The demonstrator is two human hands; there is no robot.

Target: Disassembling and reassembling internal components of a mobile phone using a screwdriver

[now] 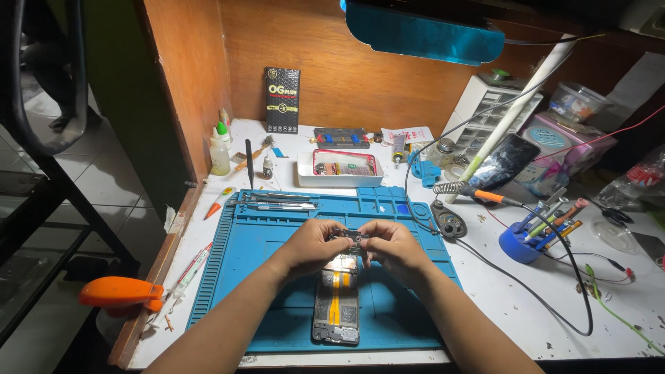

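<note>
A small dark part (350,236) was pinched between the left hand (312,246) and the right hand (393,248), directly above the top end of an opened phone (337,299) lying on the blue mat (402,318). Behind the mat, a white tray (339,179) held a red-edged phone. Right of the mat, a blue holder (518,246) held tools upright.

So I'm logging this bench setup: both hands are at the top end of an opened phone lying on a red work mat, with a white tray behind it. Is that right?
Not quite: the mat is blue, not red, as the head view shows. The rest holds: left hand and right hand are at the top end of the opened phone, with the white tray behind.
</note>
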